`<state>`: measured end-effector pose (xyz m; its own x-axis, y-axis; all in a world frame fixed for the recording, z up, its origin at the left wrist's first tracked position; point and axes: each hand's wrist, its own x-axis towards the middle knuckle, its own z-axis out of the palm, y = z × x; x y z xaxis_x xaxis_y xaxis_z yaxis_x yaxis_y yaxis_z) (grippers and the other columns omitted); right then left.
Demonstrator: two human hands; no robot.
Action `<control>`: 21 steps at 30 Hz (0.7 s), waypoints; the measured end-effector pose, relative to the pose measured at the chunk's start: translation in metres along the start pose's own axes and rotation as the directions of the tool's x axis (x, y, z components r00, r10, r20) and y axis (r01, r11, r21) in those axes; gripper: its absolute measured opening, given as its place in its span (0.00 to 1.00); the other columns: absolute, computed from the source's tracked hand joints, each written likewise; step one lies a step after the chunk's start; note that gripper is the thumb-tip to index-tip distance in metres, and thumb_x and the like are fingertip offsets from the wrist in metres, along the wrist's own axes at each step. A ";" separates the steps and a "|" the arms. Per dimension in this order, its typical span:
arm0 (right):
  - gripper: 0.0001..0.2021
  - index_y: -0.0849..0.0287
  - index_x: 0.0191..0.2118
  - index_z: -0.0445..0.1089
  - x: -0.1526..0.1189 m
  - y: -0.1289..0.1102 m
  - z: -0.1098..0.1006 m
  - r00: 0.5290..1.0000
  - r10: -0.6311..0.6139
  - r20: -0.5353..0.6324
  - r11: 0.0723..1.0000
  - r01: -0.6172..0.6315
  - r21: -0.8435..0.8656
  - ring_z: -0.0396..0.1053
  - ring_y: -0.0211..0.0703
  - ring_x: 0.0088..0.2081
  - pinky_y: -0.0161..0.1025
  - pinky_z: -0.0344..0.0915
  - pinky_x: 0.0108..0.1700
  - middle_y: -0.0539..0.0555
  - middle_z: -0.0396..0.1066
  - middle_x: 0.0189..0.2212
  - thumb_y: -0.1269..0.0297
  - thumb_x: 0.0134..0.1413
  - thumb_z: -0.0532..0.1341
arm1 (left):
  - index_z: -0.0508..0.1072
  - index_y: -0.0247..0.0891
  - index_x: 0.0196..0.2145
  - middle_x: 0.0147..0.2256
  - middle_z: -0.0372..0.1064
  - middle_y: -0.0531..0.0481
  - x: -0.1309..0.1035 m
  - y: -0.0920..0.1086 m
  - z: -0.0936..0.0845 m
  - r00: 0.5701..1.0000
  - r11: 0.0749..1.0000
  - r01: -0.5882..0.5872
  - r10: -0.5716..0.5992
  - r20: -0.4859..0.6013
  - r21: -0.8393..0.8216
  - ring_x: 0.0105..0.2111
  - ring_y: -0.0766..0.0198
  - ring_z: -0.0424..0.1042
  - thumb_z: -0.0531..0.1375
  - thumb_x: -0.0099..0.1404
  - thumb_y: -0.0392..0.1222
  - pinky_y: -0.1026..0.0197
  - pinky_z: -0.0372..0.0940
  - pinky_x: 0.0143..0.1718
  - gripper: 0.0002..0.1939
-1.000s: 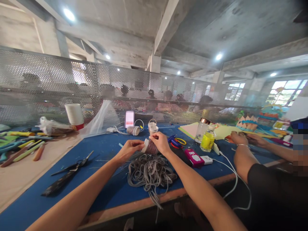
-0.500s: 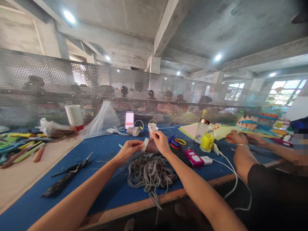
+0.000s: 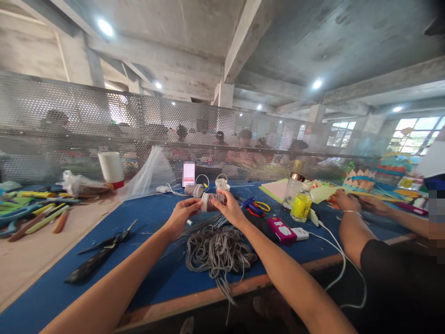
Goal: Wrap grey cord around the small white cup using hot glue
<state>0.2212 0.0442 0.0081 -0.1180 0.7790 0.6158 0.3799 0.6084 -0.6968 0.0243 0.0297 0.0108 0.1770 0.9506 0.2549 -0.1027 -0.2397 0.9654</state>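
A spool with white ends and brownish thread wound on it lies level between my hands, above the table. My left hand is closed, its thumb and fingers pinched at the spool's left end. From the other side my right hand grips the spool, thumb and fingers on its body. Just below is a loose heap of grey cord with ends hanging over the table edge. Thin wires lie behind and beside the heap. A second spool rests farther back.
Black pliers lie at left on the blue table mat. Blue cutters, a magenta box and a yellow-labelled bottle stand right. A lit phone leans behind. A co-worker's arm reaches in.
The spool has been brought from a tilt to nearly level and shifted slightly up. My right hand has come down from above its far end onto its body. The cord heap looks unchanged.
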 end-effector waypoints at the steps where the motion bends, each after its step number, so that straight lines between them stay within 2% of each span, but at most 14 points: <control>1: 0.24 0.56 0.52 0.64 0.000 0.001 0.000 1.000 -0.006 0.000 1.000 0.006 -0.004 0.67 0.44 0.50 0.40 0.63 0.50 0.57 0.67 0.50 0.50 0.52 0.60 | 0.79 0.36 0.35 0.36 0.75 0.46 0.000 0.000 0.000 1.000 1.000 0.005 -0.005 -0.002 -0.012 0.34 0.62 0.70 0.67 0.50 0.53 0.62 0.61 0.37 0.19; 6: 0.23 0.56 0.52 0.64 0.000 0.000 0.001 0.998 -0.065 0.009 0.998 0.065 -0.013 0.66 0.44 0.50 0.40 0.62 0.52 0.56 0.67 0.50 0.51 0.52 0.61 | 0.78 0.36 0.37 0.37 0.75 0.45 0.000 0.003 0.000 1.000 0.995 0.027 -0.028 -0.011 -0.096 0.35 0.62 0.70 0.67 0.51 0.50 0.62 0.62 0.38 0.18; 13: 0.19 0.54 0.51 0.66 -0.001 -0.008 0.000 0.973 -0.233 0.008 0.967 0.232 -0.105 0.64 0.43 0.52 0.41 0.58 0.56 0.55 0.66 0.48 0.60 0.52 0.63 | 0.78 0.34 0.30 0.31 0.74 0.46 0.002 0.001 0.000 0.999 0.992 0.041 -0.042 -0.010 -0.123 0.29 0.64 0.70 0.69 0.48 0.49 0.62 0.63 0.35 0.16; 18: 0.05 0.55 0.38 0.72 -0.001 -0.009 -0.002 0.940 -0.340 -0.016 0.920 0.329 -0.212 0.63 0.42 0.51 0.42 0.57 0.57 0.54 0.66 0.46 0.64 0.54 0.62 | 0.79 0.35 0.32 0.33 0.76 0.46 0.001 0.002 0.002 0.999 0.984 0.045 -0.048 -0.013 -0.172 0.31 0.64 0.71 0.70 0.47 0.48 0.63 0.63 0.37 0.16; 21: 0.04 0.56 0.36 0.72 -0.002 -0.010 -0.002 0.935 -0.354 -0.012 0.910 0.341 -0.238 0.64 0.42 0.50 0.42 0.57 0.56 0.54 0.66 0.44 0.65 0.55 0.61 | 0.79 0.34 0.31 0.32 0.76 0.46 0.002 0.001 0.001 0.997 0.977 0.044 -0.058 -0.058 -0.210 0.31 0.65 0.71 0.71 0.46 0.47 0.63 0.64 0.36 0.17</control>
<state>0.2197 0.0362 0.0149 -0.2333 0.5116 0.8269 0.5233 0.7828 -0.3366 0.0252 0.0312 0.0119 0.1254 0.9727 0.1952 -0.2983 -0.1507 0.9425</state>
